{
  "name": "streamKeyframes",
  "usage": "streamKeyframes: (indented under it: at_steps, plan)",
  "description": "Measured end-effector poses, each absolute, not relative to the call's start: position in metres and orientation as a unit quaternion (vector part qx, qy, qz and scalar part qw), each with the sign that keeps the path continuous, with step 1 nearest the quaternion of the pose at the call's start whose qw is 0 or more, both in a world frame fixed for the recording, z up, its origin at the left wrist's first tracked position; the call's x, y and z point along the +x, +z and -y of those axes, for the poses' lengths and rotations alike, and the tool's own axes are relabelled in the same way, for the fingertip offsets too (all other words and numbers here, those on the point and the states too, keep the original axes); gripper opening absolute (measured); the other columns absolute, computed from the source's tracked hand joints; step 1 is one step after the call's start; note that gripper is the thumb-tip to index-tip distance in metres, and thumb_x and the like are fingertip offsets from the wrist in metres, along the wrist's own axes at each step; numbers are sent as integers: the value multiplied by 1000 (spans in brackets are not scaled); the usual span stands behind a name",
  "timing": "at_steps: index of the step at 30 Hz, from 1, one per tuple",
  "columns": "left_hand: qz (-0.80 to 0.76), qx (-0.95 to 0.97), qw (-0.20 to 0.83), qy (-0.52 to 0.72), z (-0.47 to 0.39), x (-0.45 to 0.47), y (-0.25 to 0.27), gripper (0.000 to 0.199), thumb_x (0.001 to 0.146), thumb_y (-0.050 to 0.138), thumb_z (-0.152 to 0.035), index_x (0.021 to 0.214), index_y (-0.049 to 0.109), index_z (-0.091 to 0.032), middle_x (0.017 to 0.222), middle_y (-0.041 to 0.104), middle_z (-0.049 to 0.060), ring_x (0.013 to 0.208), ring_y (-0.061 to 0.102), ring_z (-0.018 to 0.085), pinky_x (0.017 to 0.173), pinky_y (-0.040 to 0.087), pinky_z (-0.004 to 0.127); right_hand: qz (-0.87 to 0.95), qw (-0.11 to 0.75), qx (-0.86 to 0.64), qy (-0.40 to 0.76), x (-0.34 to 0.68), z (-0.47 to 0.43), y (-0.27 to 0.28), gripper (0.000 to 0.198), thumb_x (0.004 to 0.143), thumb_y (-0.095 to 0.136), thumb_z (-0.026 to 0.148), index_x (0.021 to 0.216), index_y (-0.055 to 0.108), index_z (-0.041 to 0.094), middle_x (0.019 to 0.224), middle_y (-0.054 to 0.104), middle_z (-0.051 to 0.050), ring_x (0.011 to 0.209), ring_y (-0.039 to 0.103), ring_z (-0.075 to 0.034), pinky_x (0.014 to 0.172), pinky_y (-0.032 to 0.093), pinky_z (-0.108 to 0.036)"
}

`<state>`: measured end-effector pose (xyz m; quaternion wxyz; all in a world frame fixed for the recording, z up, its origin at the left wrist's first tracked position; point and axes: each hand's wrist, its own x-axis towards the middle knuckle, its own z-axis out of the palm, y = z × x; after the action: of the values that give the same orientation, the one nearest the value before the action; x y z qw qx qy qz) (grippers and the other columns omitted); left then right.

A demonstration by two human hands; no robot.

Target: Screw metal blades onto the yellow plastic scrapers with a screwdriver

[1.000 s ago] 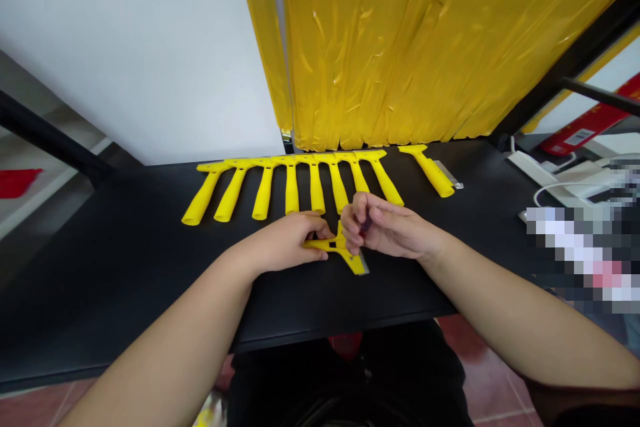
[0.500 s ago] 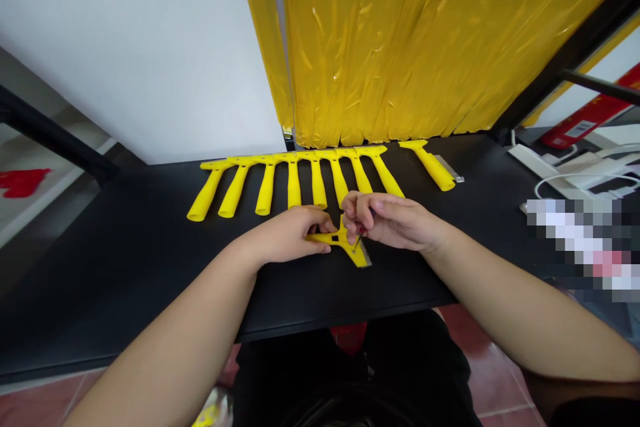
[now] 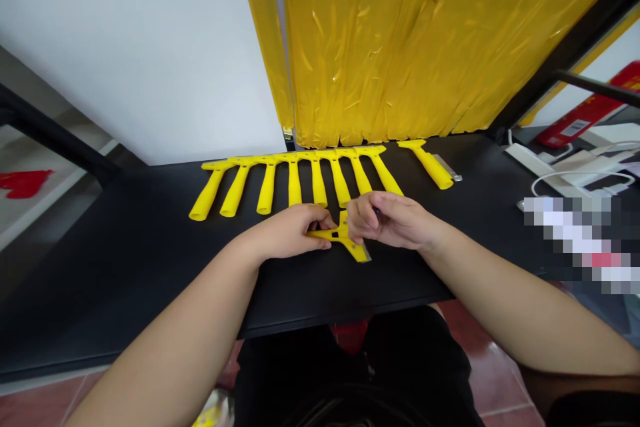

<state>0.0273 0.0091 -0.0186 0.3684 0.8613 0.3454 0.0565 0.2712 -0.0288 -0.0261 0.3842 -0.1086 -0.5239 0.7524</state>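
Observation:
My left hand [image 3: 295, 230] is closed around the handle of a yellow scraper [image 3: 356, 251], which points right just above the black table. A metal blade edge shows along the scraper's wide head, and a screw sits in its near side. My right hand [image 3: 385, 220] is curled over the far part of that head. Its fingers are closed on a small screwdriver [image 3: 377, 211]; only a dark end shows, and the shaft is hidden by the fingers.
Several yellow scraper handles [image 3: 293, 180] stand in a row along the back of the black table [image 3: 200, 280]. Another yellow scraper [image 3: 433, 167] lies apart at right, a clear-ended blade strip beside it. White power strips and cables [image 3: 565, 173] and a red box [image 3: 575, 120] are at far right.
My right hand has turned and moved slightly, so the screwdriver's shaft, earlier seen at the near screw, is now hidden behind the fingers. My left hand keeps its hold on the scraper.

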Motion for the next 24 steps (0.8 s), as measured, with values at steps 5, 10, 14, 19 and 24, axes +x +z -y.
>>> streamKeyframes:
  at_steps: [5,10,14,19,24]
  plan:
    - [-346,863,364,53,-10,27,-20,23,86,79,-36,101,71,-20,100,73,3,86,66,20,75,48,32,501,388,-125,764,270,31,-28,40,99,63,66,99,55,27,61,35,10,56,30,-13,64,37,-30]
    - [-355,856,372,44,-10,28,-19,25,86,78,-35,106,72,-20,104,73,4,90,66,21,78,48,33,519,393,-111,751,267,32,-26,32,103,65,47,86,57,21,82,52,0,74,50,-16,72,45,-33]
    - [-357,859,364,44,-10,28,-19,25,85,79,-37,102,71,-20,100,73,3,86,65,21,75,47,32,522,383,-94,756,266,32,-26,43,109,48,57,86,58,22,61,32,8,55,31,-12,64,38,-30]
    - [-344,862,368,55,-11,28,-21,24,85,78,-35,103,72,-20,104,74,4,90,66,21,78,48,32,513,409,-128,744,266,33,-27,29,99,73,47,95,55,25,81,50,3,71,48,-15,71,44,-31]
    - [-356,860,363,50,-9,28,-19,25,85,78,-36,103,72,-20,102,73,4,88,66,22,76,47,32,538,391,-109,739,266,30,-31,44,108,52,54,84,66,19,68,45,3,65,45,-15,71,45,-34]
